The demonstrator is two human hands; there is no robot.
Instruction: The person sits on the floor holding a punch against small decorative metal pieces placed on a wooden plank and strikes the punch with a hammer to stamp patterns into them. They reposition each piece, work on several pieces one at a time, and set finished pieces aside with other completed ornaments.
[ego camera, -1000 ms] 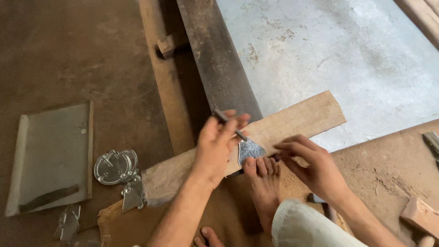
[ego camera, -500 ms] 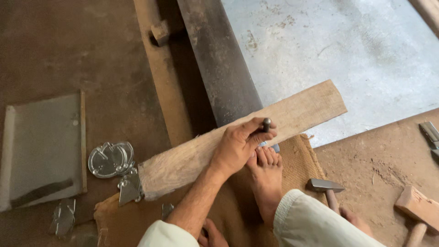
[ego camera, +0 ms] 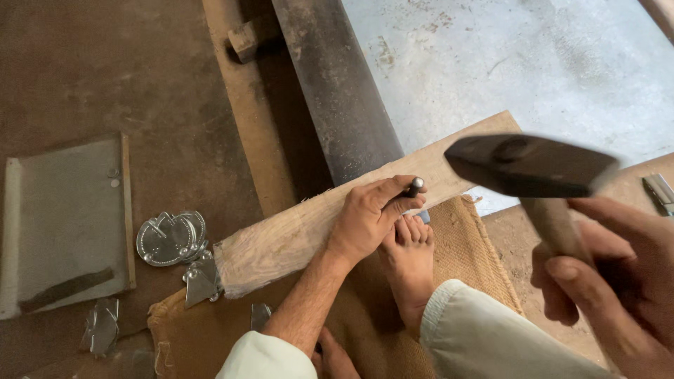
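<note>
My left hand [ego camera: 371,214] rests on a long wooden plank [ego camera: 295,235] and pinches a short metal punch [ego camera: 415,187] upright against it. My right hand [ego camera: 618,281] grips the wooden handle of a hammer [ego camera: 530,167], raised close to the camera and blurred, above and right of the punch. My bare foot [ego camera: 409,245] presses on the burlap mat [ego camera: 470,253] just below the plank. What lies under the punch tip is hidden by my fingers.
A large grey metal sheet [ego camera: 533,63] lies beyond the plank, beside a dark steel bar [ego camera: 337,91] and a wooden strip [ego camera: 242,105]. Shiny cut metal pieces [ego camera: 168,238] lie left of the plank. A shallow grey tray [ego camera: 67,217] sits at far left. A tool [ego camera: 660,191] lies at right.
My right hand picked up the hammer from the floor at right and raised it high toward the camera. My left hand keeps the punch on the plank.
</note>
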